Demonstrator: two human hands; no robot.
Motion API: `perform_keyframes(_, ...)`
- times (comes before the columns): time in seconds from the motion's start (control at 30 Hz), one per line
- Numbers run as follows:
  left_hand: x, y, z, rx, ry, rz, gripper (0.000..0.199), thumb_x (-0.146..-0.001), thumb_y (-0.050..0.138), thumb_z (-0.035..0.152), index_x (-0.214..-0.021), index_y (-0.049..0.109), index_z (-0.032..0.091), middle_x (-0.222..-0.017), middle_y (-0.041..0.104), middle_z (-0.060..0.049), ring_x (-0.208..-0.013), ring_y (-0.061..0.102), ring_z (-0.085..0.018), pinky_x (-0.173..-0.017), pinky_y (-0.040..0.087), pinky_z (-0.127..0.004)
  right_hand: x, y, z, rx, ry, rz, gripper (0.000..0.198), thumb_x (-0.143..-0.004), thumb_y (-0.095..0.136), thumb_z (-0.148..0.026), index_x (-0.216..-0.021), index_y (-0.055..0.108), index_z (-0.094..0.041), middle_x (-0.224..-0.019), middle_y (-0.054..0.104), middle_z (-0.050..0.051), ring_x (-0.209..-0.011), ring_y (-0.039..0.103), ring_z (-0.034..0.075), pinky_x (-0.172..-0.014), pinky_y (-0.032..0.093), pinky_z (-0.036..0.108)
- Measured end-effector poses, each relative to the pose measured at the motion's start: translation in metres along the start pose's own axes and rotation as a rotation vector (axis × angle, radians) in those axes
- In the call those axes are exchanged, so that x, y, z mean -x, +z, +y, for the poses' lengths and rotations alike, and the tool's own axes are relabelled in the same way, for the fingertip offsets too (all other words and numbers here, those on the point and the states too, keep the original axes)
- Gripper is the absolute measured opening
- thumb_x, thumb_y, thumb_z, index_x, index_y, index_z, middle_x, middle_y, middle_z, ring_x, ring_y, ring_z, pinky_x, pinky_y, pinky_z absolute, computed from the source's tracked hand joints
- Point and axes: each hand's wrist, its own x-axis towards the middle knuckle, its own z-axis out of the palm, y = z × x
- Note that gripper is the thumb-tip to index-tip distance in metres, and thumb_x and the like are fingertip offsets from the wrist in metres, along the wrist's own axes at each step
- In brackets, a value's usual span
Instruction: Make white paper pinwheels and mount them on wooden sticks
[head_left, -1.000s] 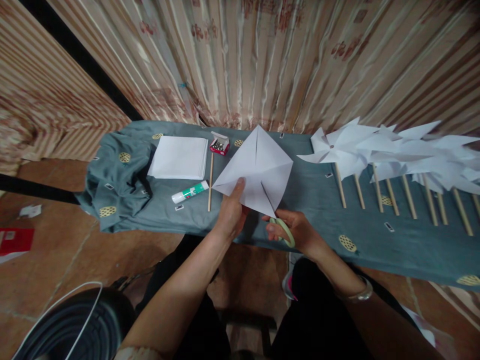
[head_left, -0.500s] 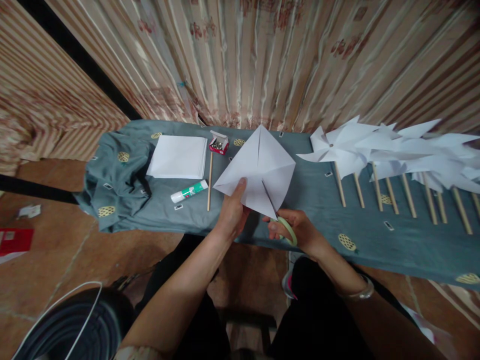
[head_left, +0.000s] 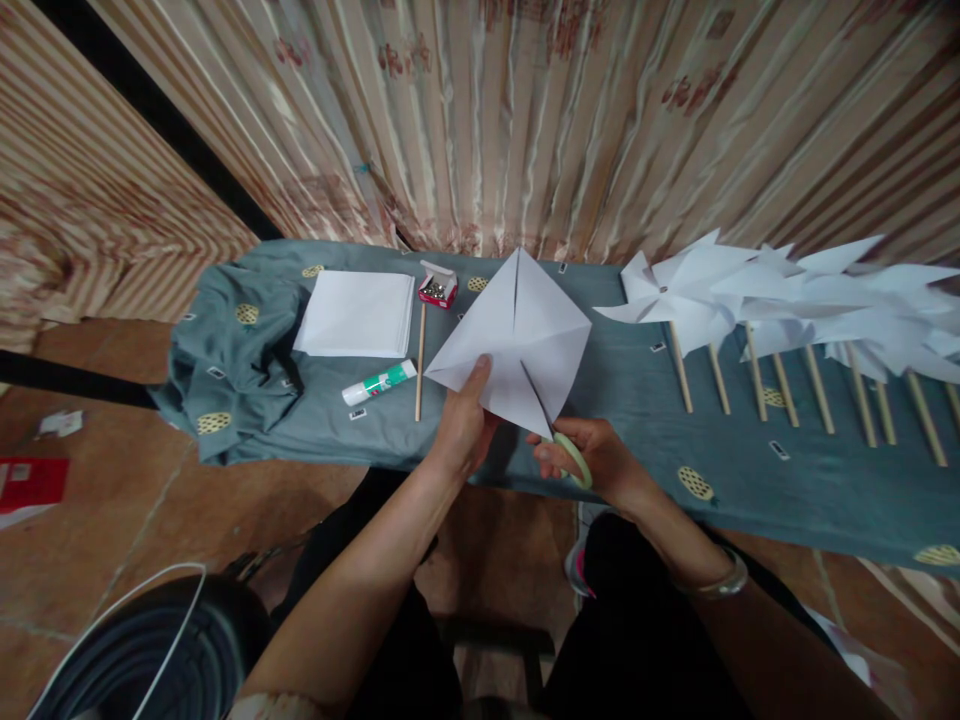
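Observation:
A square sheet of white paper (head_left: 551, 310) is held up cornerwise over the cloth, with a slit running in from its far corner. My left hand (head_left: 466, 415) pinches its near left edge, thumb on top and fingers hidden underneath. In my right hand (head_left: 592, 458) is a pair of scissors (head_left: 574, 462) with pale green handles, gripped by the loops. One dark blade lies over the paper from the near corner towards the middle; the other blade is hidden below the sheet.
On the table's grey-green cloth (head_left: 630, 480) lie a stack of white paper (head_left: 356, 315), a glue stick (head_left: 379, 382), a wooden stick (head_left: 420, 365) and a small red box of metal pins (head_left: 438, 288). Several paper pinwheels (head_left: 697, 290) on sticks overlap at the right. A curtain (head_left: 495, 120) hangs behind.
The scissor blade reaches very slightly further towards the paper's middle, and the paper has shifted a touch. Both hands keep their grips.

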Motion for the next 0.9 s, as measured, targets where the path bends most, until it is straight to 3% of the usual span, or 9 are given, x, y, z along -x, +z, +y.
perform_keyframes(0.5, -0.0019, -0.0028, -0.0027, -0.015, -0.011, 0.023, 0.013, -0.088, 0.067, 0.021, -0.099, 0.068, 0.015, -0.09, 0.073, -0.002, -0.08, 0.069, -0.015, -0.091, 0.054, -0.031, 0.0003, 0.0011, -0.0024, 0.02, 0.002, 0.017, 0.053, -0.051, 0.083, -0.065, -0.063, 0.068, -0.016, -0.049, 0.061, 0.0, -0.045, 0.05, 0.01, -0.044, 0.039, 0.024)
perform_keyframes(0.67, -0.0012, -0.0035, -0.0027, -0.023, -0.006, 0.003, 0.017, -0.085, 0.07, 0.023, -0.1, 0.068, 0.015, -0.094, 0.074, -0.004, -0.093, 0.07, -0.018, -0.095, 0.053, -0.033, -0.0002, 0.002, -0.0027, 0.011, 0.005, 0.028, 0.054, -0.049, 0.084, -0.066, -0.063, 0.068, -0.015, -0.048, 0.06, 0.0, -0.044, 0.049, 0.01, -0.043, 0.038, 0.024)
perform_keyframes(0.9, -0.0014, -0.0027, -0.0011, -0.026, -0.01, 0.012, 0.012, -0.088, 0.066, 0.022, -0.098, 0.069, 0.015, -0.093, 0.074, -0.003, -0.091, 0.071, -0.018, -0.093, 0.054, -0.032, -0.0005, 0.0019, -0.0019, 0.025, -0.024, 0.013, 0.048, -0.055, 0.083, -0.06, -0.065, 0.069, -0.015, -0.048, 0.059, 0.0, -0.045, 0.049, 0.011, -0.044, 0.037, 0.025)
